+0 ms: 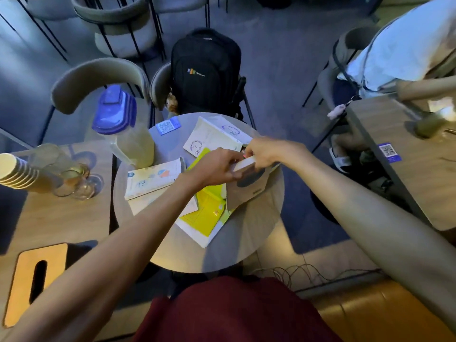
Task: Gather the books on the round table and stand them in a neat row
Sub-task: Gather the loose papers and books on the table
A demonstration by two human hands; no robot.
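Several books lie scattered on the round grey table [246, 243]. Both my hands meet over its middle on a grey-covered book [249, 191] with a dark oval on its cover, tilted up on edge. My left hand [217, 166] grips its top edge from the left, and my right hand [264, 150] holds the same edge from the right. Under it lies a yellow book [204, 213] on a white one. A white book with a pie chart [153, 178] lies at the left. A white book with a purple emblem [214, 134] lies at the back.
A tall pitcher with a blue lid [123, 129] stands on the table's left rim beside a QR card [167, 125]. Glasses [74, 181] and paper cups [14, 171] sit on the wooden table at left. A black backpack [204, 70] fills the far chair. A person sits at right.
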